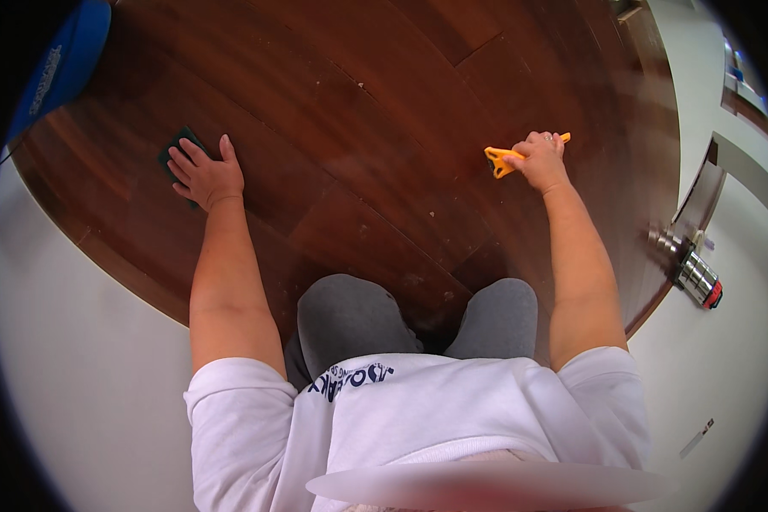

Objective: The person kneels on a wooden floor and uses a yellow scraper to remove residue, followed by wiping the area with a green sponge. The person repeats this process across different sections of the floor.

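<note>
1. A dark wooden floor (358,128) fills the upper middle of the view; small pale specks lie scattered on it at about 12 and 5 o'clock from the centre.
2. A blue object (64,64) sits at about 10 o'clock near the rim, well apart from both hands.
3. A metal cylinder with a red end (691,273) lies at about 3 o'clock, on the pale floor beside the wood.
4. The person's grey-clad knees (418,320) rest on the wood at 6 o'clock, between the forearms.
5. The left hand (203,175), at about 9 o'clock, lies flat with fingers spread on a dark green pad (172,152), which pokes out at 11 o'clock from the fingers.
6. The right hand (542,158), at about 2 o'clock, is curled closed around an orange scraper (502,160); its blade end sticks out at 9 o'clock from the fist, down at the wood.
</note>
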### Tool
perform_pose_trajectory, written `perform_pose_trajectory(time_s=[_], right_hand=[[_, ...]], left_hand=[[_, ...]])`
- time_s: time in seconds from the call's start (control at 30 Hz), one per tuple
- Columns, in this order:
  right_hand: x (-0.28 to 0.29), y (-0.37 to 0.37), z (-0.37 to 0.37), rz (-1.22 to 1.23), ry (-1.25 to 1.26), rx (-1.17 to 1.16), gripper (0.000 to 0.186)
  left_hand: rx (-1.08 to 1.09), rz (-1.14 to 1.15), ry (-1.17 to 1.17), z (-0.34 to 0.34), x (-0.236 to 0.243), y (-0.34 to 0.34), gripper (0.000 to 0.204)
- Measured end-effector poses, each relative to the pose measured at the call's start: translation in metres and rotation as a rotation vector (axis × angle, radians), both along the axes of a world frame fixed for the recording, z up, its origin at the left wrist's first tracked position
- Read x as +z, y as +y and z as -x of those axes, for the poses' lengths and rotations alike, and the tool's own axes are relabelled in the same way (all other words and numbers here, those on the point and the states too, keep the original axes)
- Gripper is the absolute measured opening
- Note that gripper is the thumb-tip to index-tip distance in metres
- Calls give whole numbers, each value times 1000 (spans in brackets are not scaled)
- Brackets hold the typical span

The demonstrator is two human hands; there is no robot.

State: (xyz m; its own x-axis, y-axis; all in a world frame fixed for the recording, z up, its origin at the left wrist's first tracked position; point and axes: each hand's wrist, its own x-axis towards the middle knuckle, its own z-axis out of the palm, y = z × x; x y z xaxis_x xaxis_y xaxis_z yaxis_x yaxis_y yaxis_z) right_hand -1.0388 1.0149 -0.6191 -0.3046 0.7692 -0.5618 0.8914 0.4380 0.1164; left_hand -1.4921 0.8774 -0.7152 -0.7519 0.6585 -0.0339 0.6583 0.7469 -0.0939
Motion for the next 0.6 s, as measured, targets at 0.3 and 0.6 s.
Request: perform_pose_trajectory(time_s=[0.3, 0.6], right_hand=[[2, 35, 38, 39, 0, 73, 29], [7, 68, 79, 100, -9, 205, 32]], left_hand=[[-3, 34, 21, 0, 0, 0, 75], [-19, 11, 33, 2, -2, -1, 75]])
